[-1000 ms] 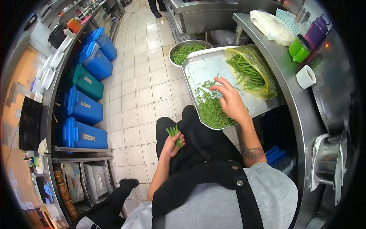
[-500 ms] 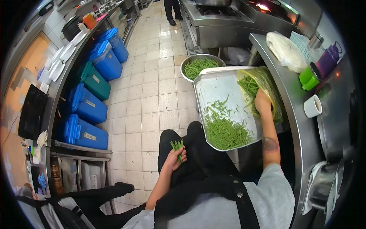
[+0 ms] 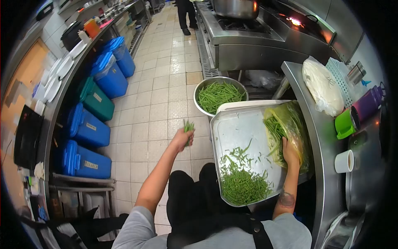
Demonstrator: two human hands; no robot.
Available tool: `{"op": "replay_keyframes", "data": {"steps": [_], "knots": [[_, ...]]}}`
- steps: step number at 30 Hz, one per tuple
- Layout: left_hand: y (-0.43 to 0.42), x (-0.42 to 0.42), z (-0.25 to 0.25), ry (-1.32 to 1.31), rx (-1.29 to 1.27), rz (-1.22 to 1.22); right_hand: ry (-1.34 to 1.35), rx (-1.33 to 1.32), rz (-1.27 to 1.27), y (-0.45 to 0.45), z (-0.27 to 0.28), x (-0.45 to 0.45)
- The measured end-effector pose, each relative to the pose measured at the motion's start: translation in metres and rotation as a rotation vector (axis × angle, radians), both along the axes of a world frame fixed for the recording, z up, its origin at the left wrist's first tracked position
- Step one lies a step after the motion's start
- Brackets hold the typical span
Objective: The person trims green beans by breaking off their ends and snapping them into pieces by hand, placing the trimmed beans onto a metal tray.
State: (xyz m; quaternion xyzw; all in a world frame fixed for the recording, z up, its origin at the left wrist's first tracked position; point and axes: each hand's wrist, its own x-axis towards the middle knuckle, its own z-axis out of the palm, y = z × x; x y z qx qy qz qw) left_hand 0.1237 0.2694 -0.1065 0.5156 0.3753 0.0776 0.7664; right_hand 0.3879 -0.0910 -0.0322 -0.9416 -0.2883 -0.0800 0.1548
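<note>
My left hand (image 3: 182,139) is closed around a small bunch of green beans (image 3: 189,126), held over the floor left of the tray. At the right, my right hand (image 3: 291,153) reaches into the mouth of a yellow plastic bag (image 3: 299,124), its fingers curled against the green beans (image 3: 273,130) inside and partly hidden. The bag lies on the right part of a white tray (image 3: 242,122). Small cut green bean pieces (image 3: 244,186) are heaped at the tray's near end. Beyond the tray, a round metal bowl (image 3: 199,106) holds many long green beans.
A steel counter (image 3: 309,112) runs along the right, with a white cup (image 3: 344,162), a green container (image 3: 346,124) and a purple bottle (image 3: 369,101). A stove (image 3: 244,37) with a pot stands ahead. Lidded bins (image 3: 89,126) line the left. A person (image 3: 185,16) stands far ahead.
My left hand has moved forward from my lap with the bean bunch, toward the bowl. My right hand remains at the bag. The camera view has shifted, bringing the bowl and tray lower in view.
</note>
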Motion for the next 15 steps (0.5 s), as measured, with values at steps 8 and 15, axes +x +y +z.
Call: {"op": "replay_keyframes", "data": {"steps": [8, 15], "knots": [[0.044, 0.156, 0.002, -0.138, 0.05, 0.235, 0.003, -0.061, -0.124, 0.006, 0.005, -0.005], [0.011, 0.05, -0.117, 0.022, 0.796, 0.494, -0.041, -0.116, -0.145, 0.005, -0.005, -0.003]]}}
